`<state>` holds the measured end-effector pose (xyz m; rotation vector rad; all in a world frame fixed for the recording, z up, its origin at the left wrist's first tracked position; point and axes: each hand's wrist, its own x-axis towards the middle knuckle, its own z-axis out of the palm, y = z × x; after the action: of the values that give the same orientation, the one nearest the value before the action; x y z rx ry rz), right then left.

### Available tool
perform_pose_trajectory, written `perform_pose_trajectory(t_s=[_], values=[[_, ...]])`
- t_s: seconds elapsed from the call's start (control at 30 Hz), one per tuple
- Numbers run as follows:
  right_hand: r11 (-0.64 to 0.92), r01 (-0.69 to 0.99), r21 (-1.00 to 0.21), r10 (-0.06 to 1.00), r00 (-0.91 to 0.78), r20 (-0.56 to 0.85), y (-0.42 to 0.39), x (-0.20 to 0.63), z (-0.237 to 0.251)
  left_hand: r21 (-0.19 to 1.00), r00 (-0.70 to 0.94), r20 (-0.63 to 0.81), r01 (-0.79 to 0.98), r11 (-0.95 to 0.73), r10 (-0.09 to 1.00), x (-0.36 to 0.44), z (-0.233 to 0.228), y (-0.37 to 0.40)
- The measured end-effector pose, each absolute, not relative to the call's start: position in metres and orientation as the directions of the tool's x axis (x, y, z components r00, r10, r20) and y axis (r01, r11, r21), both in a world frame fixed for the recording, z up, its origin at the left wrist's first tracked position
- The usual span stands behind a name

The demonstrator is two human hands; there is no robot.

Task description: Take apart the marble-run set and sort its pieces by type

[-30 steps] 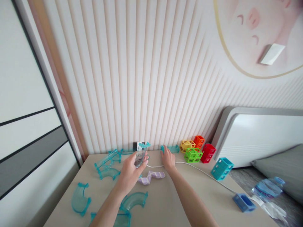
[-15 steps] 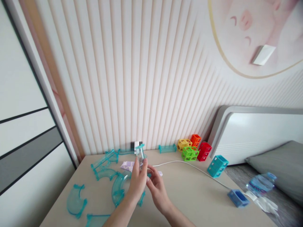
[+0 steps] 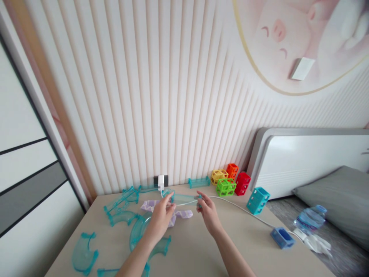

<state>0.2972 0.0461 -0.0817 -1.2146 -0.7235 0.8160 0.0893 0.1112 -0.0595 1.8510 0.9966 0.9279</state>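
A straight clear-teal track piece (image 3: 186,199) spans the gap between my hands, lying sideways above the back of the table. My left hand (image 3: 162,217) grips its left end, and the fingers of my right hand (image 3: 210,213) are closed on its right end. Below and left of the piece lies a crumpled purple-and-white strip (image 3: 184,214). Curved teal track pieces spread to the left of my hands, among them a large curve (image 3: 138,227) partly behind my left forearm and a U-shaped one (image 3: 83,254) near the left edge.
Open-frame blocks stand at the back right: yellow (image 3: 219,176), green (image 3: 226,187), orange (image 3: 232,170), red (image 3: 242,183), teal (image 3: 258,200). A blue block (image 3: 282,237) lies nearer. A white cable (image 3: 239,207) crosses from the wall charger (image 3: 160,182). Beyond the table's right edge lies a bottle (image 3: 310,219).
My hands have moved apart, the right one to the right. The track piece has turned from pointing toward the wall to lying crosswise between them. The view has shifted slightly.
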Motion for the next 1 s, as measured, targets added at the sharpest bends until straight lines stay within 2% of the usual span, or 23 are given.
perform_pose_trajectory(t_s=[0.23, 0.43, 0.6, 0.73, 0.87, 1.0], values=[[0.117, 0.074, -0.99, 0.714, 0.687, 0.136, 0.084, 0.326, -0.085, 0.822, 0.409, 0.286, 0.361, -0.441, 0.867, 0.131, -0.057, 0.134], [-0.101, 0.369, -0.924, 0.667, 0.714, 0.212, 0.112, 0.358, -0.083, 0.779, 0.395, 0.244, 0.464, -0.422, 0.886, 0.186, -0.057, 0.164], [-0.362, 0.58, -0.73, 0.677, 0.702, 0.223, 0.114, 0.379, -0.071, 0.752, 0.359, 0.162, 0.559, -0.35, 0.919, 0.22, -0.065, 0.189], [-0.534, 0.653, -0.537, 0.696, 0.7, 0.159, 0.117, 0.384, -0.062, 0.718, 0.34, 0.109, 0.623, -0.31, 0.934, 0.236, -0.07, 0.199], [-0.626, 0.681, -0.38, 0.709, 0.7, 0.088, 0.121, 0.383, -0.057, 0.672, 0.358, 0.065, 0.674, -0.306, 0.931, 0.243, -0.073, 0.199], [-0.665, 0.692, -0.281, 0.711, 0.702, 0.043, 0.126, 0.384, -0.055, 0.621, 0.38, 0.031, 0.718, -0.316, 0.924, 0.244, -0.071, 0.195]])
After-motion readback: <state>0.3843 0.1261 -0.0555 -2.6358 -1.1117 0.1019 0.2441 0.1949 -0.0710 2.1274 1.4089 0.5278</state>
